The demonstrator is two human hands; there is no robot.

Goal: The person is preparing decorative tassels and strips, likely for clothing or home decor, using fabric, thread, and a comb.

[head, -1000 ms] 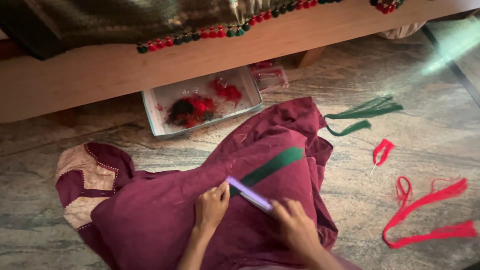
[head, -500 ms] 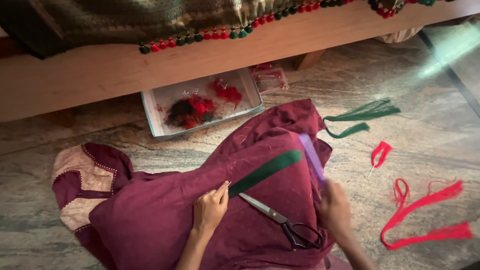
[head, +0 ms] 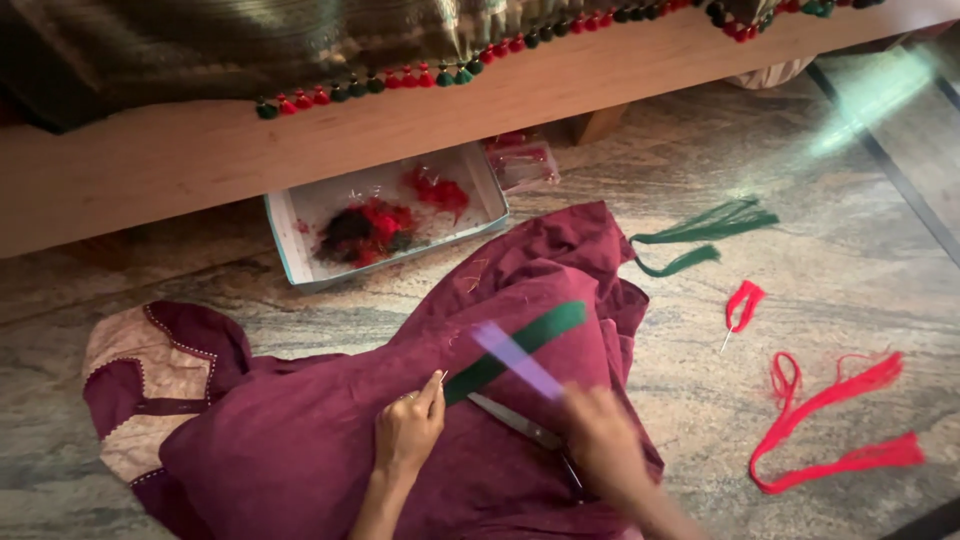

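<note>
From the head view, the left hand (head: 408,432) presses its fingertips together on the near end of a green strip (head: 515,350) lying on maroon cloth (head: 330,450). The right hand (head: 600,440) is blurred, pinching a pale purple strip (head: 517,361); scissors (head: 525,432) lie beside it. Red threads (head: 830,425) lie far right on the floor.

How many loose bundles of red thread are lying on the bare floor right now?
2: a small red bundle right of the maroon cloth, and a long looped red bundle nearer the right edge. More red thread sits in the box.
</note>
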